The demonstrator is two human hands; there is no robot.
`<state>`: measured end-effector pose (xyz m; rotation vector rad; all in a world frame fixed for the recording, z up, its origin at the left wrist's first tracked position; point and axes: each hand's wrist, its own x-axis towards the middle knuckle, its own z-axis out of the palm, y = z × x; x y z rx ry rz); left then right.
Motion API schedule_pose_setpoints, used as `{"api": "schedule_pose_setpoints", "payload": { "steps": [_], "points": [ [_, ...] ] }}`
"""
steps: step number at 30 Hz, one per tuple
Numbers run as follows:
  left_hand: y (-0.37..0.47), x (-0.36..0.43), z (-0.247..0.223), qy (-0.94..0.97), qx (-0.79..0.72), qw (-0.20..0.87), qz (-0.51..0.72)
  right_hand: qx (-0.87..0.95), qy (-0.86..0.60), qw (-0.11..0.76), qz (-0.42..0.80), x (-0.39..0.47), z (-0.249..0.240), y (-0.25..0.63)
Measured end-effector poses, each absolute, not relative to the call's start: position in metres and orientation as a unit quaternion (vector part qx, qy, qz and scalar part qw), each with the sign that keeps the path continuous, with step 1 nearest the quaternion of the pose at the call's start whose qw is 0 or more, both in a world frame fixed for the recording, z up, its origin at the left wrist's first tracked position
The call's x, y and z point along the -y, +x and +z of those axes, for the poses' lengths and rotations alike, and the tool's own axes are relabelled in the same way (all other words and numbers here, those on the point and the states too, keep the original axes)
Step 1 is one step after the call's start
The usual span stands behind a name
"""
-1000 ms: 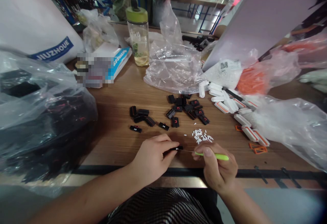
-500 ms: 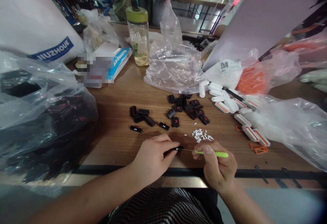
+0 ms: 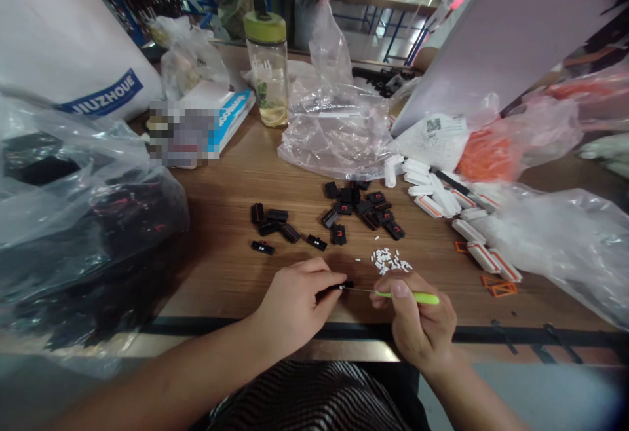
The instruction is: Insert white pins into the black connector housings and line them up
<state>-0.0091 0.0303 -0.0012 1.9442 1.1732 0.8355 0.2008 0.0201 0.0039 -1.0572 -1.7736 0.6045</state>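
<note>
Between the thumb and fingers of my left hand [image 3: 297, 300] is a small black connector housing [image 3: 348, 285], partly hidden by the fingertips. My right hand [image 3: 420, 316] grips a thin needle-like pick with a bright green handle [image 3: 426, 298]. The pick's metal shaft points left, its tip at or very near the housing; I cannot tell whether it is inside. Just beyond my right hand lies a scatter of tiny white plugs [image 3: 386, 261]. Farther back are loose black connector housings [image 3: 366, 211], some with orange-red parts, and another small group of them [image 3: 269, 221] to the left.
A large clear bag of black parts [image 3: 88, 221] fills the left side. White connector pieces [image 3: 432, 195] and a clear plastic bag [image 3: 550, 234] lie to the right. At the back stand a green-lidded bottle [image 3: 266, 71] and a crumpled clear bag [image 3: 339, 130]. The table edge [image 3: 358, 350] runs in front.
Both hands keep nearly the same place and grip. The pick's tip and the housing have shifted only slightly, with a little more of the housing's white spots showing.
</note>
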Motion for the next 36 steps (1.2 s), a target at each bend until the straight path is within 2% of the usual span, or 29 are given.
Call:
{"api": "schedule_pose_setpoints", "payload": {
  "steps": [10, 16, 24, 32, 36],
  "points": [
    [-0.009, -0.030, -0.004, 0.752, -0.456, 0.353, 0.319, 0.757, -0.427, 0.443, 0.219, -0.022, 0.011, 0.198],
    [-0.009, -0.029, -0.004, 0.750, -0.459, 0.359, 0.314, 0.841, -0.347, 0.386, 0.152, -0.025, 0.025, 0.193],
    [-0.009, -0.030, -0.004, 0.748, -0.464, 0.358, 0.312, 0.797, -0.400, 0.435, 0.121, -0.014, 0.015, 0.198],
    [-0.008, -0.029, -0.002, 0.748, -0.461, 0.356, 0.318, 0.812, -0.397, 0.401, 0.152, -0.019, 0.020, 0.195],
    [-0.008, -0.029, -0.002, 0.748, -0.463, 0.356, 0.316, 0.778, -0.423, 0.442, 0.146, -0.016, 0.012, 0.199]
  ]
}}
